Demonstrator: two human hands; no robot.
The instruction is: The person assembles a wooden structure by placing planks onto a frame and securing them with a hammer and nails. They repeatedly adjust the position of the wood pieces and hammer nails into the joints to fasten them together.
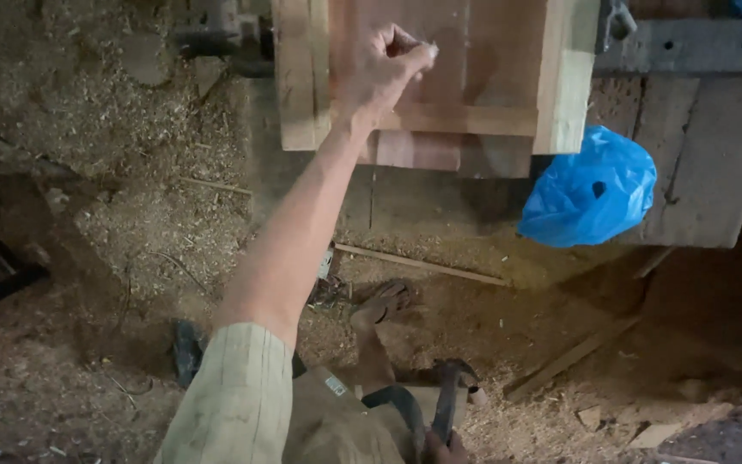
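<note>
Sawdust is covering the floor (130, 215) while the left hand (384, 73) is pinching something tiny against the reddish wooden panel frame (491, 77) and the right hand (444, 448) is gripping a dark claw hammer (448, 395), so keeping that pinch steady probably matters.

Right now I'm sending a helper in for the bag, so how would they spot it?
Find the wooden frame at the top, where the left hand rests. Just right of its lower corner, against a grey plank, hangs a crumpled bag. It is the only bright blue, shiny thing among brown wood and sawdust.
</note>
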